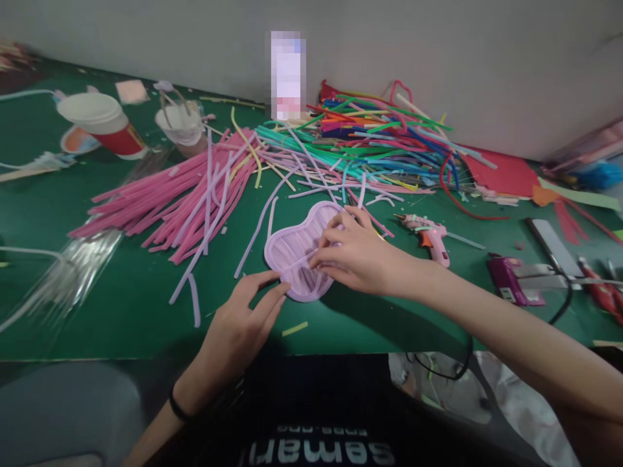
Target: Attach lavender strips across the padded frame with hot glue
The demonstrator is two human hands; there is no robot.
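A lilac pipe-cleaner shape (298, 241), rounded and lobed with a thick rim and rows of stems filling it, lies in front of me over the green table. My left hand (248, 311) pinches its near left rim between thumb and fingers. My right hand (357, 253) reaches over its right side, fingers bent and closed down on the stems across the middle. The right fingers cover part of the shape, so its right edge is partly hidden. Loose lilac pipe cleaners (257, 230) lie just to its left and behind it.
Pink pipe cleaners (165, 201) lie bundled at left, beside a paper cup (104, 123). A multicoloured pile (384, 136) lies against the wall near an upright blurred screen (287, 74). At right are a pink glue gun (431, 239), a purple device (513, 279) and a phone-like slab (552, 246).
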